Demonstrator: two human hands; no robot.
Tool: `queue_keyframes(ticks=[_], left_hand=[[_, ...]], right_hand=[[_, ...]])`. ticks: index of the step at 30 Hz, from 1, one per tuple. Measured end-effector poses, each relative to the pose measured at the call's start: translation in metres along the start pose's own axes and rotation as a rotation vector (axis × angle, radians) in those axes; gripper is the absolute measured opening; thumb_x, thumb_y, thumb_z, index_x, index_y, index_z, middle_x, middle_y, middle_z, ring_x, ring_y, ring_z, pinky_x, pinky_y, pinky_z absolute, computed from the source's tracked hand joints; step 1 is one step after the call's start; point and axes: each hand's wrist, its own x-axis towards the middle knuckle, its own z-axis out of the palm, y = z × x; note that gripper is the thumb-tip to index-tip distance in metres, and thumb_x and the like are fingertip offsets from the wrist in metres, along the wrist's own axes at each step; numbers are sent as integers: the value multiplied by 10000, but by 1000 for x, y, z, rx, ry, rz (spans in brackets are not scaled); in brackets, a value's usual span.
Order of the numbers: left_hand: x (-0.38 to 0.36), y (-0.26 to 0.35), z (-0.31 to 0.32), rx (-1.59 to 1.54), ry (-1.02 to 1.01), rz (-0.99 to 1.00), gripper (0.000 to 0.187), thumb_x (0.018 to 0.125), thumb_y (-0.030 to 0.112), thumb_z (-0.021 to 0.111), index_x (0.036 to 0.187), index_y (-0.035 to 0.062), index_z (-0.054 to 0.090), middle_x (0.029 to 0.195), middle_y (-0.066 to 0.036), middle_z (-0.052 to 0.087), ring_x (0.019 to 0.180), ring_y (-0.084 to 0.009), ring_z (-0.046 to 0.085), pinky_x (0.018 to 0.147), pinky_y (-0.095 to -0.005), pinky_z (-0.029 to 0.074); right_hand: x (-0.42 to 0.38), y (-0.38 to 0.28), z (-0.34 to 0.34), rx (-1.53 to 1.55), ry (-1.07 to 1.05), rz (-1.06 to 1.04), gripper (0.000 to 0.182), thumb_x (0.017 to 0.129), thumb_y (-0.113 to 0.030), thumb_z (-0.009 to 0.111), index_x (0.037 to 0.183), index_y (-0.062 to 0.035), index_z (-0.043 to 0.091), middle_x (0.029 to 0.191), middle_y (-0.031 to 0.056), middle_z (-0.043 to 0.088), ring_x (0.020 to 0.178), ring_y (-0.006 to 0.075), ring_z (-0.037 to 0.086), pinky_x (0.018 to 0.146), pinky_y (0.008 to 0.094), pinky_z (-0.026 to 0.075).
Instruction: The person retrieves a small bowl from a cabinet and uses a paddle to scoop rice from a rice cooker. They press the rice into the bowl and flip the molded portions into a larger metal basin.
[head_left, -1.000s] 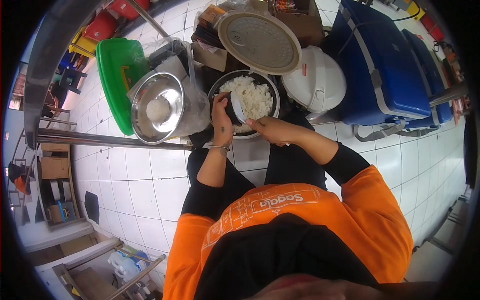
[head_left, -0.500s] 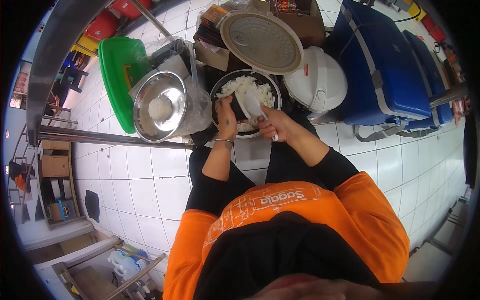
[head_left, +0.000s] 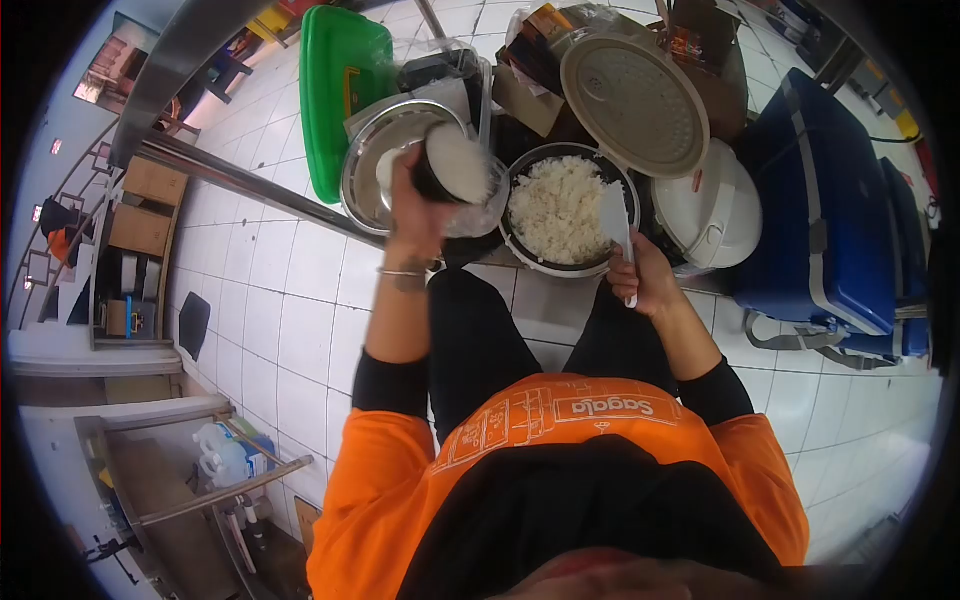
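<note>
My left hand (head_left: 415, 210) is wrapped round a small black bowl (head_left: 428, 182) packed with white rice, slightly blurred. It is tilted over the steel mixing bowl (head_left: 352, 180), where a white mound is partly hidden behind my fingers. My right hand (head_left: 648, 275) grips a white rice paddle (head_left: 616, 222) by its handle. The paddle's blade lies at the right side of the cooker pot (head_left: 515, 236), over the loose cooked rice (head_left: 560, 210) inside.
Behind the pot, the round inner side of a rice cooker lid (head_left: 640, 105) leans towards boxes. A white lidded cooker (head_left: 715, 210) and blue cooler bags (head_left: 815, 220) stand right. A green lid (head_left: 340, 100) stands left, near a metal table bar (head_left: 260, 185).
My left hand has carried the rice-filled black bowl left, from the pot to above the steel bowl. The paddle has come away from the black bowl, and my view has shifted left.
</note>
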Motion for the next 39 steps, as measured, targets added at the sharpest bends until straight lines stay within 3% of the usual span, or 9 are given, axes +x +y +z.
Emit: queue_keyframes(ticks=[2, 4, 7, 17, 23, 27, 30, 33, 39], left_hand=[[20, 14, -24, 314, 8, 251, 460, 872, 416, 525, 1186, 80, 550, 1167, -159, 569, 1054, -329, 567, 860, -437, 455], [26, 24, -34, 1585, 128, 639, 499, 841, 379, 632, 1190, 35, 541, 1129, -225, 551, 1003, -374, 574, 860, -427, 466], [42, 8, -62, 1779, -112, 515, 543, 786, 370, 707, 1166, 10, 559, 1064, -247, 543, 970, -408, 561, 839, -450, 457], [33, 36, -50, 1308, 49, 533, 526, 850, 367, 660, 1256, 51, 552, 1132, -189, 588, 1018, -285, 603, 903, -343, 453], [-29, -13, -44, 49, 164, 94, 557, 974, 466, 354, 1331, 45, 430, 1292, -125, 528, 1161, -234, 547, 968, -400, 454], [-83, -83, -28, -177, 93, -374, 590, 946, 548, 287, 1183, 69, 536, 1024, -105, 665, 877, -241, 665, 609, -386, 542], [-96, -108, -32, -151, 52, -431, 600, 931, 568, 291, 1177, 84, 546, 1016, -100, 667, 863, -227, 666, 589, -367, 523], [-99, -126, -40, -220, 183, -480, 618, 937, 563, 250, 1214, 87, 530, 1045, -102, 657, 862, -259, 661, 642, -374, 503], [-95, -133, -38, -355, 76, -507, 646, 916, 593, 241, 1219, 102, 530, 1047, -105, 661, 879, -318, 658, 613, -337, 469]], right_hand=[[-1, 2, 3, -30, 21, -33, 426, 976, -488, 351, 773, -130, 461, 505, -41, 317, 374, 81, 275, 326, 229, 244], [0, 6, 3, -55, 43, -69, 422, 978, -487, 350, 772, -133, 453, 502, -42, 311, 374, 84, 272, 345, 233, 241], [4, 6, 2, -65, 68, -31, 408, 973, -483, 370, 782, -133, 456, 510, -42, 314, 381, 86, 276, 355, 248, 242], [-9, -14, 4, -398, 198, -212, 292, 956, -341, 399, 869, -78, 494, 554, -7, 386, 393, 110, 334, 368, 270, 303], [-13, -41, 5, -906, 305, -411, 249, 933, -264, 451, 999, -32, 512, 646, 37, 510, 428, 129, 441, 397, 272, 386], [-27, -62, 17, -1374, 473, -391, 270, 948, -304, 504, 1130, -106, 498, 652, 62, 540, 503, 162, 512, 480, 275, 425], [-21, -71, 12, -2070, 490, -832, 241, 916, -284, 538, 1059, -94, 573, 758, 168, 643, 692, 294, 653, 590, 419, 496], [-5, -66, 39, -2372, 725, -679, 268, 904, -217, 505, 1134, -94, 564, 894, 181, 670, 861, 319, 668, 673, 452, 523], [55, -11, 26, -2645, 408, -497, 431, 844, -109, 518, 1253, 25, 499, 823, 167, 675, 757, 308, 680, 595, 405, 539]])
